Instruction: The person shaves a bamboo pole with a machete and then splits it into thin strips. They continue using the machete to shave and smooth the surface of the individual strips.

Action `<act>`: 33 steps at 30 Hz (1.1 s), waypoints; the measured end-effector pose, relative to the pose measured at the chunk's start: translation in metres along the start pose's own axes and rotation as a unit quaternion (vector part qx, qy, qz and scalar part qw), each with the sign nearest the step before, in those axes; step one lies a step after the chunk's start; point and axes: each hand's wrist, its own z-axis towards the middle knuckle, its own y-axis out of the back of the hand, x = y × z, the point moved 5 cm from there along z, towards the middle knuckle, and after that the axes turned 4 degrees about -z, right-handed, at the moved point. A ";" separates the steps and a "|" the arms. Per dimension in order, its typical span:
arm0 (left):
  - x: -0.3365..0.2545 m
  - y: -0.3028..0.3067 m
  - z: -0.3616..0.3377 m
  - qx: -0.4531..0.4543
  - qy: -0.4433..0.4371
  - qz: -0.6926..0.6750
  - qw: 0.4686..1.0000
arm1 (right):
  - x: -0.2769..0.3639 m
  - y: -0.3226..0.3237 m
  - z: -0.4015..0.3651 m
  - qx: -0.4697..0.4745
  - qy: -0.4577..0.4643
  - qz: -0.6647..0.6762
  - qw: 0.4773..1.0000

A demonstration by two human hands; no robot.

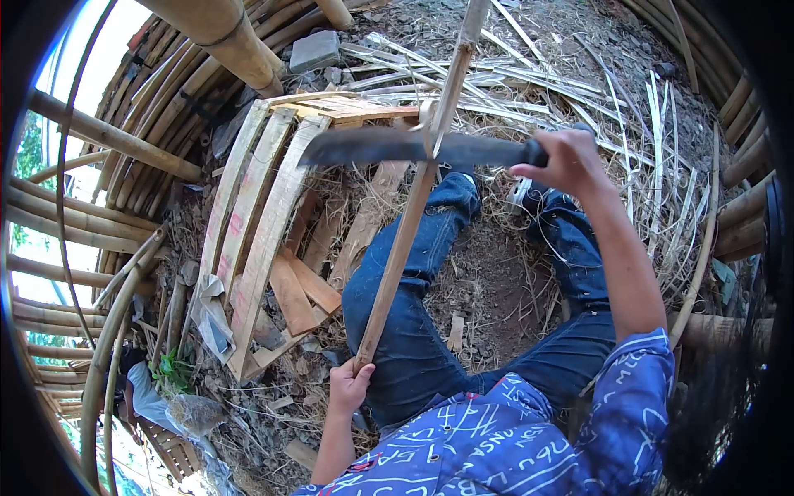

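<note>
A long bamboo strip (399, 252) slants from the lap area up past the top edge. Near its lower end, my left hand (351, 387) is closed round it, beside my left thigh. My right hand (571, 161) grips the black handle of a machete (364, 147), held out level with its broad tip toward the left. The blade meets the strip at about mid-length, and a thin curled shaving (428, 124) stands up at that spot.
A slatted wooden crate (277, 194) lies on the left, with loose wood pieces (291, 299) beside it. Pale split strips (496, 78) litter the ground ahead. Bamboo poles (116, 136) line the left side. A grey block (314, 51) lies beyond the crate. Another person (149, 397) is at lower left.
</note>
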 end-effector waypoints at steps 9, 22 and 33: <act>-0.003 0.011 0.001 0.021 -0.001 0.004 1.000 | -0.133 0.018 -0.055 -0.013 -0.136 -0.024 0.990; -0.017 0.000 0.006 0.064 0.065 -0.028 0.995 | 0.037 0.008 -0.065 0.025 0.029 0.111 0.993; -0.013 -0.006 0.001 -0.014 -0.018 0.033 0.999 | 0.084 -0.023 -0.007 0.110 0.112 0.085 0.984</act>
